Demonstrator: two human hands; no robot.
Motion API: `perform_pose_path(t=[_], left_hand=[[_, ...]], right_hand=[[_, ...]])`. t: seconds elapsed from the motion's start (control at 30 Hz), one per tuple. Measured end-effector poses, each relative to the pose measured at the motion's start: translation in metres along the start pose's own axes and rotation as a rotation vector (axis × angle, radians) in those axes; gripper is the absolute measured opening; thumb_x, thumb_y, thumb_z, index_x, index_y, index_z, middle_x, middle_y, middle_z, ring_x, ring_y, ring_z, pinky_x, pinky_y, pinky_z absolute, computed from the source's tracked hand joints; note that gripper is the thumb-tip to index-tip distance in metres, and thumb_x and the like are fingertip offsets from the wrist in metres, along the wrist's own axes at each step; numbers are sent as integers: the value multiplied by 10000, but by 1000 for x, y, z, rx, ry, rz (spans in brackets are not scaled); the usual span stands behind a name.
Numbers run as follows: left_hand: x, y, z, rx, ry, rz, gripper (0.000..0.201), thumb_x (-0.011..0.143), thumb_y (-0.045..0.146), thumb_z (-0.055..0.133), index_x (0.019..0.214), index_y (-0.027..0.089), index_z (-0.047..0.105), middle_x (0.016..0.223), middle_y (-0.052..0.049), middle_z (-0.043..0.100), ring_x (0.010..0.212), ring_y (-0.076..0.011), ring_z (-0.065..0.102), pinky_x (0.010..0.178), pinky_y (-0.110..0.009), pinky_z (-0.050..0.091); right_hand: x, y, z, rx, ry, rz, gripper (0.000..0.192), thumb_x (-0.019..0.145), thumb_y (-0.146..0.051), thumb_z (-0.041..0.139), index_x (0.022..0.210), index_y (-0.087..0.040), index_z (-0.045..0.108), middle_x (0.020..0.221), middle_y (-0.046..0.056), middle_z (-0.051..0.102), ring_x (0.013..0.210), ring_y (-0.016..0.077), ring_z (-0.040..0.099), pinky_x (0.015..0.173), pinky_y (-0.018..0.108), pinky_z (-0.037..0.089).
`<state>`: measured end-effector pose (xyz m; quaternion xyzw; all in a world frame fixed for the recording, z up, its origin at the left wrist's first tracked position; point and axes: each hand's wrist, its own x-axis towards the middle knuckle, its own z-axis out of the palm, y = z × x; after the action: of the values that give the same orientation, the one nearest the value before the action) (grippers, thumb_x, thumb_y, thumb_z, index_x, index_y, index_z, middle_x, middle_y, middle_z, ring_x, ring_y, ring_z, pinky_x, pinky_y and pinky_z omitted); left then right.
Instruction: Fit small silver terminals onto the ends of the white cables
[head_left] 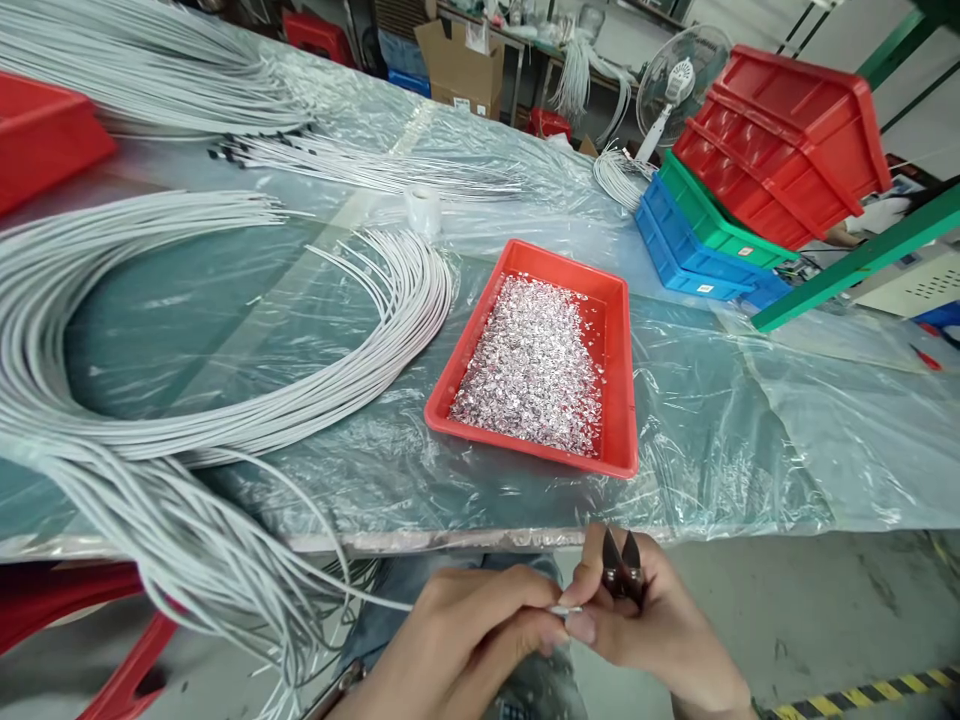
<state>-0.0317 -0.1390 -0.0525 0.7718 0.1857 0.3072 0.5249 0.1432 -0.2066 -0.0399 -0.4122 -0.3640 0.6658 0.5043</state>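
My left hand (469,630) is closed on a thin white cable (379,600), pinching it close to its end between thumb and fingers. My right hand (660,620) meets it there, thumb and forefinger closed at the cable's tip. Tucked in that same right hand are small nippers (622,565), their dark pointed jaws upward and slightly apart; their handles are hidden by the fingers. Both hands are just off the table's front edge. Beyond them lies a red tray (525,452) holding many tiny shiny silver pieces (532,360).
A big coil of white cables (322,400) covers the left of the plastic-covered table (705,420), with a bundle (217,560) hanging over its edge. Behind lie cables with black ends (360,165) and a clear roll (424,212). Stacked bins (780,150) and a green post (855,255) stand right.
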Motion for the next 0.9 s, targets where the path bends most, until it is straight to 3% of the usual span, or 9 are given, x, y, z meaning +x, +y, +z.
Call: perform_pose_path(t=[0.13, 0.4, 0.63, 0.9], left_hand=[[-2, -2, 1, -8, -25, -58, 190, 989, 188, 485, 845, 192, 608, 707, 21, 682, 607, -109, 643, 581, -172, 453], [-1, -2, -3, 27, -19, 5, 206, 1006, 215, 457, 865, 186, 604, 698, 12, 681, 577, -118, 639, 522, -198, 416], [0, -4, -1, -17, -58, 0, 226, 996, 220, 476, 823, 175, 615, 635, 26, 646, 505, -98, 585, 498, -179, 409], [3, -5, -5, -41, -52, -12, 191, 983, 199, 499, 831, 186, 615, 673, 22, 678, 538, -104, 615, 520, -174, 426]], right_hand=[[-2, -1, 3, -50, 46, -17, 146, 915, -234, 724, 845, -174, 611, 568, -86, 304, 490, 86, 242, 441, 183, 203], [0, -7, 1, -59, 18, 24, 156, 890, -227, 741, 825, -166, 612, 532, -101, 274, 456, 75, 197, 404, 183, 166], [3, -7, -1, 22, 0, 114, 241, 774, -168, 861, 779, -155, 620, 500, -112, 335, 426, 52, 183, 390, 175, 129], [6, -1, -9, 45, -26, 181, 221, 745, -196, 874, 776, -146, 661, 498, -103, 375, 434, 59, 203, 396, 192, 122]])
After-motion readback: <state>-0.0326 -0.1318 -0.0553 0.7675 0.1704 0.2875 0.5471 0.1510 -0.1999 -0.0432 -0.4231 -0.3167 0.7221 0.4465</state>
